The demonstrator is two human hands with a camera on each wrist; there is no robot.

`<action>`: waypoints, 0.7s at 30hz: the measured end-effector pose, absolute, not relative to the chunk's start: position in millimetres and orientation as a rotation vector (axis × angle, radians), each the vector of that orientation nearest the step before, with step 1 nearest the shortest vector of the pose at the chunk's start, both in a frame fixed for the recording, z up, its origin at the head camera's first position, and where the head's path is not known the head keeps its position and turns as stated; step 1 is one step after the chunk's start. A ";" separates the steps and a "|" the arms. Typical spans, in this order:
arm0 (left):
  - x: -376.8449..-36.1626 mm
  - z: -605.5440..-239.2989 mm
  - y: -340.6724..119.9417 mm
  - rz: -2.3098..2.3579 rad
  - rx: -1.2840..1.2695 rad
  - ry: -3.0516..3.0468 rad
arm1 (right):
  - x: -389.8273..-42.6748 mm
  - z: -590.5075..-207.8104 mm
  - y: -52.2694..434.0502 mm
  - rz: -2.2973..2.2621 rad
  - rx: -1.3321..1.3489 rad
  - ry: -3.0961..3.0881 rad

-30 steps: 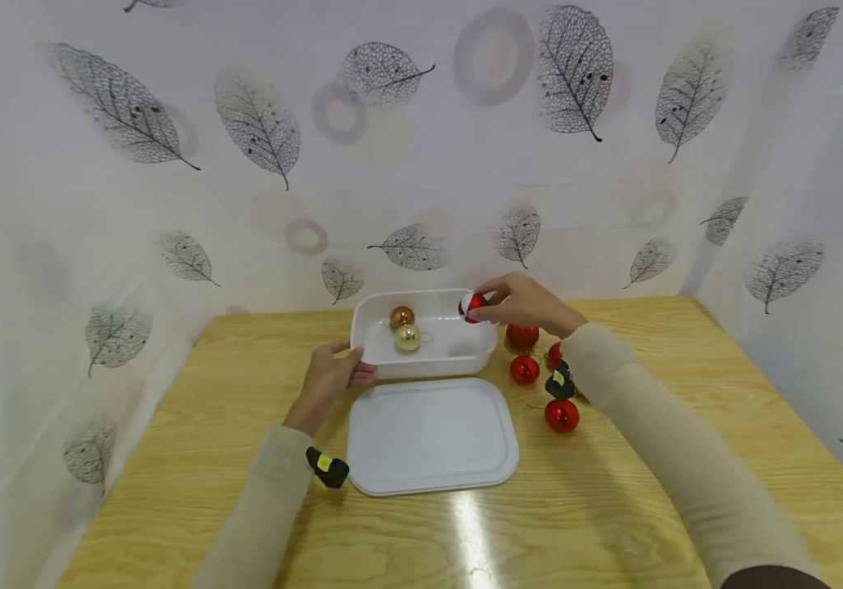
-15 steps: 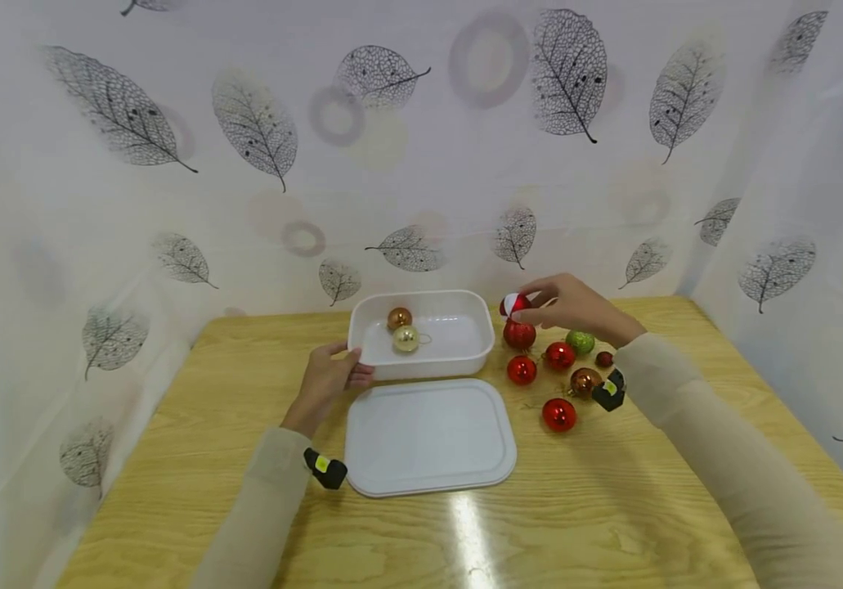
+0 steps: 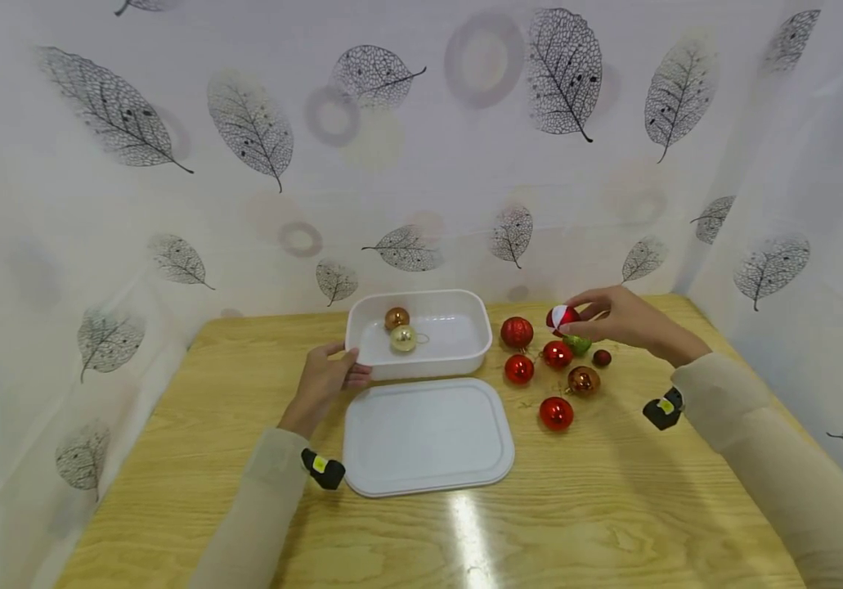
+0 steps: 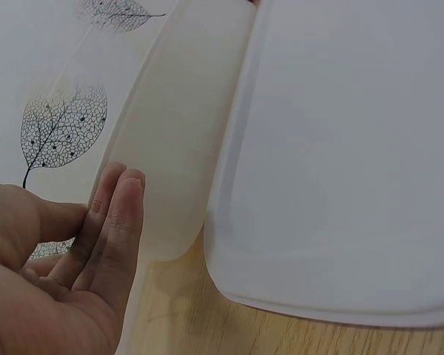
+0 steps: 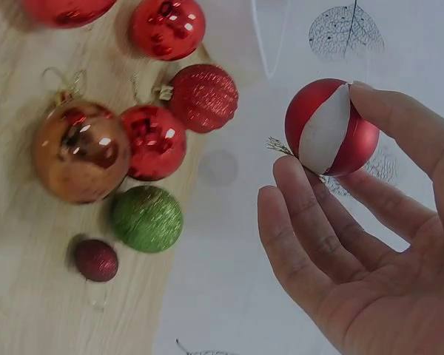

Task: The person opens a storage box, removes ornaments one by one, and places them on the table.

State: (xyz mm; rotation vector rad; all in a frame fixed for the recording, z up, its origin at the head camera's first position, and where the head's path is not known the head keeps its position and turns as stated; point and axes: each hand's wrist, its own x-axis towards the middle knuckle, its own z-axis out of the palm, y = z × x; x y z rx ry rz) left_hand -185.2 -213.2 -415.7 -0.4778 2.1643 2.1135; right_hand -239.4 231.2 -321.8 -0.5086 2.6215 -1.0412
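Note:
My right hand (image 3: 616, 315) pinches a red Christmas bauble with a white band (image 5: 329, 129) between thumb and fingers, held up above the back right of the table. Beneath it in the head view is a green glitter bauble (image 5: 146, 219), partly covered by the hand. At the near left corner of a white plastic container (image 3: 458, 360), my left hand (image 3: 324, 378) grips the wall, thumb at the rim and fingers along the outside. Inside that container lie a copper bauble (image 3: 396, 318) and a pale gold bauble (image 3: 403, 338).
A white lid (image 3: 428, 438) lies flat in front of the container. To the right are several red baubles (image 3: 519, 369), a bronze bauble (image 3: 584, 379) and a small dark red one (image 3: 602, 357). A leaf-patterned curtain (image 3: 421, 164) hangs behind the wooden table (image 3: 259, 335).
My right hand has carried the red and white bauble from over the container rightward, past the red baubles, to above the green one. The left hand stays at the container's corner.

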 end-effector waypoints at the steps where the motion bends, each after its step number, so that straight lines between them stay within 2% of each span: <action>1: -185.2 -415.7 -213.3 2.110 -0.479 2.166 | -237.8 -322.7 235.0 -1.042 -0.506 2.618; 21: -186.7 -416.6 -214.7 2.104 -0.480 2.160 | -210.6 -349.0 286.8 -0.995 -0.417 2.502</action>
